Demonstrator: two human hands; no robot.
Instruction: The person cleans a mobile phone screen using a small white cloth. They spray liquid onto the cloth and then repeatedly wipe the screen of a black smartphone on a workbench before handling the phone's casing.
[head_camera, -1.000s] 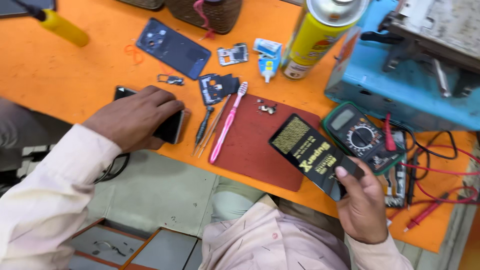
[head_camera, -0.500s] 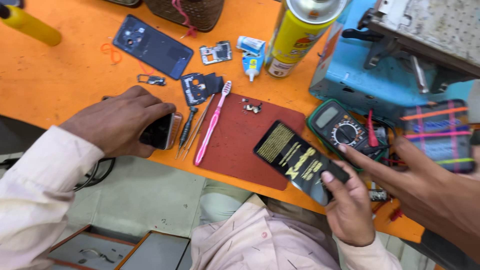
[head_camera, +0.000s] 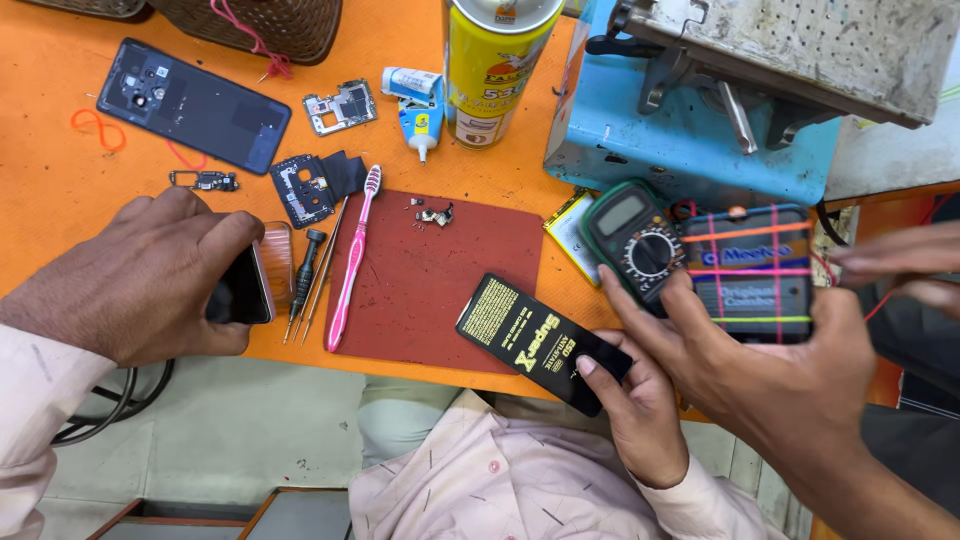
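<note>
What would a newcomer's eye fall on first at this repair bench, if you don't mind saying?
Probably the bright orange table with phone parts scattered on it, and the yellow spray can standing at its far edge. Near the front, the right hand holds a flat black box over the dark red mat, while the left hand grips a phone.

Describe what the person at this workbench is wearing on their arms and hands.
Both hands are bare: no gloves, rings or watch show on the left hand or the right hand. Both arms are in long sleeves of a pale pinkish shirt with thin, short dark dashes scattered over it. The cuffs reach the wrists. A second person's hand, also bare, comes in from the right.
</note>
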